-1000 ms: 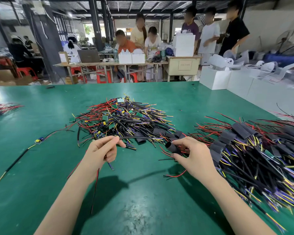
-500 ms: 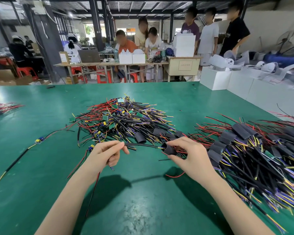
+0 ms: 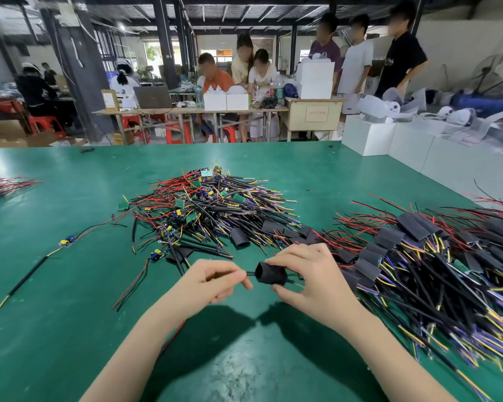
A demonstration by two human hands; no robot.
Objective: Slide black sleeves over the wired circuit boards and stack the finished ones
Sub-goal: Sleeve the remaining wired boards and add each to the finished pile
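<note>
Both hands have drawn closer together since the earlier frames, when the sleeve was still held near the edge of the loose pile. The right hand (image 3: 311, 281) now pinches a black sleeve (image 3: 269, 273) between thumb and fingers, its open mouth facing left. The left hand (image 3: 211, 282) grips a black wire lead (image 3: 250, 273) with curled fingers, and that lead enters the sleeve's mouth; red wires (image 3: 134, 285) trail from under the left hand across the green table (image 3: 55, 329). Whether the circuit board is already inside the sleeve cannot be told.

Just behind the hands lies a heap of unsleeved wired circuit boards (image 3: 204, 204), small green boards showing among red, black, yellow and purple wires, with a few empty sleeves (image 3: 239, 237) at its near edge. To the right, a larger stack of finished sleeved boards (image 3: 413, 245) spreads toward the table edge. A single wired board (image 3: 67, 241) lies apart on the left. Beyond the table, several people gather round a work desk (image 3: 186, 111), and white boxes (image 3: 369, 137) stand at right.
</note>
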